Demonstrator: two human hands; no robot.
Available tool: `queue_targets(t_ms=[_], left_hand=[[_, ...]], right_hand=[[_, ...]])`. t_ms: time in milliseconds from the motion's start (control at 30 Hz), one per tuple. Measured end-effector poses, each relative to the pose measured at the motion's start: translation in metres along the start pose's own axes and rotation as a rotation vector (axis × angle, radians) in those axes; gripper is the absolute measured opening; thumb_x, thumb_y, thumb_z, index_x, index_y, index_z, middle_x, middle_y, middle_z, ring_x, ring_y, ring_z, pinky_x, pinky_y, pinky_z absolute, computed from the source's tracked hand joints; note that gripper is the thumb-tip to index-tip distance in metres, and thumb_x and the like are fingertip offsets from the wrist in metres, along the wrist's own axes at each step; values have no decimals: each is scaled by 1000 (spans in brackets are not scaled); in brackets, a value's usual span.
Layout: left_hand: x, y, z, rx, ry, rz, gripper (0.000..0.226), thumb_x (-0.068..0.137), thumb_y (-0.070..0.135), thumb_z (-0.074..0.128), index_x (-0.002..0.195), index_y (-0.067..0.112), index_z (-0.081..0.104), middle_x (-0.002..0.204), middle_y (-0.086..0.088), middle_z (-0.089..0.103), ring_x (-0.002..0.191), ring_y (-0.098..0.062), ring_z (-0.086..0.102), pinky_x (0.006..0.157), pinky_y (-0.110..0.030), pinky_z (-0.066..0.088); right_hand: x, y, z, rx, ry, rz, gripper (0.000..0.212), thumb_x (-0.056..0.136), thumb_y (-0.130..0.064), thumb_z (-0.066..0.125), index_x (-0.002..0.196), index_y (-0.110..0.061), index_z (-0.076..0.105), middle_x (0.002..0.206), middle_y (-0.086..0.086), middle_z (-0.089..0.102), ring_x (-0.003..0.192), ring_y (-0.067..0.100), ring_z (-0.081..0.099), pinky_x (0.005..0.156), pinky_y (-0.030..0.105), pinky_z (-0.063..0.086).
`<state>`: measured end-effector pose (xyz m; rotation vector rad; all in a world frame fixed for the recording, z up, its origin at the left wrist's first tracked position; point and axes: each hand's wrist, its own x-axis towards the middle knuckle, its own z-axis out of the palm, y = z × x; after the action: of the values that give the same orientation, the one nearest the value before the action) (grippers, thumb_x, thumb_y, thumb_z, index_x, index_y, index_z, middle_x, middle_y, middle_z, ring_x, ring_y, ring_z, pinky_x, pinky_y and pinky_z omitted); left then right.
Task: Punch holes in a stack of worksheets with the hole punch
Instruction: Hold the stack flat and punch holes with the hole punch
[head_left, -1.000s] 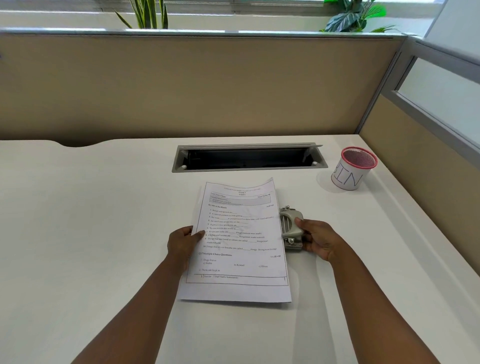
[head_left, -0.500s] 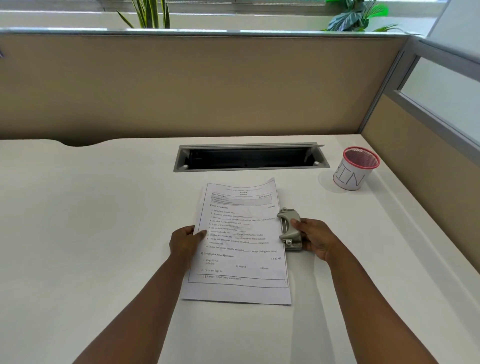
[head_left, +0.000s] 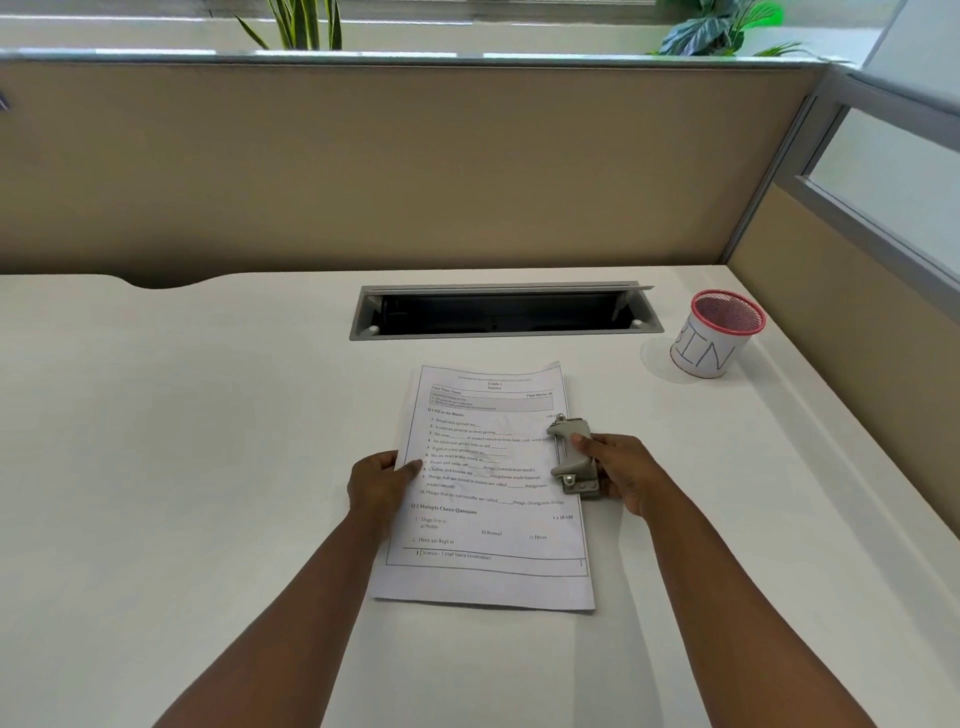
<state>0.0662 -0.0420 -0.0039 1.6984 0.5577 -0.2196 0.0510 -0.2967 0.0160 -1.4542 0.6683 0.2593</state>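
The right hand (head_left: 621, 475) grips the hole punch (head_left: 571, 457), fingers curled round its grey handle; the left hand (head_left: 382, 480) pinches the left edge of the stack of worksheets (head_left: 488, 499), thumb on top. Over the last second the punch has slid leftward, so its mouth now sits over the stack's right edge rather than just beside it. I judge the paper is seated and the press comes next; the handle still looks raised. The worksheets lie flat near the middle of the desk (head_left: 182, 441), toward its front edge, printed side up, slightly skewed. Whether any holes exist cannot be told.
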Motion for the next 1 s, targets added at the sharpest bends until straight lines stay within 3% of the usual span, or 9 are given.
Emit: queue_targets(t_ms=[133, 267, 333, 433, 600, 700, 800, 1000], left_hand=[[1, -1, 1, -26, 38, -14, 33, 79, 7, 69, 109, -5, 64, 112, -17, 67, 101, -33, 64, 97, -46, 49], [-1, -1, 2, -19, 75, -4, 21, 80, 8, 69, 97, -3, 67, 104, -19, 70, 91, -31, 65, 94, -46, 51], [-1, 0, 1, -3, 48, 13, 18, 81, 7, 67, 96, -3, 68, 102, -21, 70, 97, -37, 66, 94, -48, 51], [-2, 0, -1, -9, 20, 23, 21, 82, 5, 66, 101, -4, 68, 105, -21, 70, 93, -33, 66, 94, -46, 51], [-4, 2, 0, -29, -2, 15, 26, 81, 2, 66, 106, -7, 65, 108, -21, 68, 98, -34, 65, 95, -46, 50], [-3, 1, -1, -15, -11, 11, 22, 81, 4, 66, 101, -5, 66, 106, -21, 69, 99, -36, 65, 94, -45, 51], [-2, 0, -1, -6, -12, 15, 21, 81, 4, 66, 100, -4, 67, 105, -21, 69, 97, -36, 66, 93, -45, 51], [0, 0, -2, 4, -37, 11, 23, 81, 4, 67, 102, -4, 67, 105, -21, 69, 95, -34, 66, 93, -45, 51]], right_hand=[[-2, -1, 1, -25, -6, -3, 26, 86, -16, 63, 106, 0, 62, 83, 14, 64, 64, 22, 60, 64, 34, 54], [-8, -3, -2, -44, -50, 39, 10, 86, -14, 63, 83, -4, 62, 61, 11, 66, 46, 19, 64, 39, 24, 53], [-8, -3, -2, -62, -44, 36, 11, 86, -15, 62, 79, -6, 61, 69, 13, 64, 54, 22, 63, 45, 26, 53], [-8, -2, -3, -32, -33, 26, 11, 88, -15, 60, 87, -4, 61, 78, 16, 61, 64, 25, 60, 55, 30, 53], [-4, 0, -6, 16, 3, 15, 13, 87, -16, 61, 79, -6, 61, 76, 14, 62, 64, 24, 60, 46, 26, 55], [-2, 1, -5, 11, 7, 11, 13, 87, -16, 62, 85, -3, 63, 75, 13, 63, 55, 18, 63, 44, 24, 55], [1, 2, -4, -19, 20, -6, 21, 86, -17, 62, 100, -1, 63, 77, 12, 63, 63, 21, 62, 53, 27, 55], [3, 0, -2, -68, 47, -28, 30, 84, -17, 65, 104, 4, 64, 89, 19, 66, 80, 34, 63, 77, 43, 54]])
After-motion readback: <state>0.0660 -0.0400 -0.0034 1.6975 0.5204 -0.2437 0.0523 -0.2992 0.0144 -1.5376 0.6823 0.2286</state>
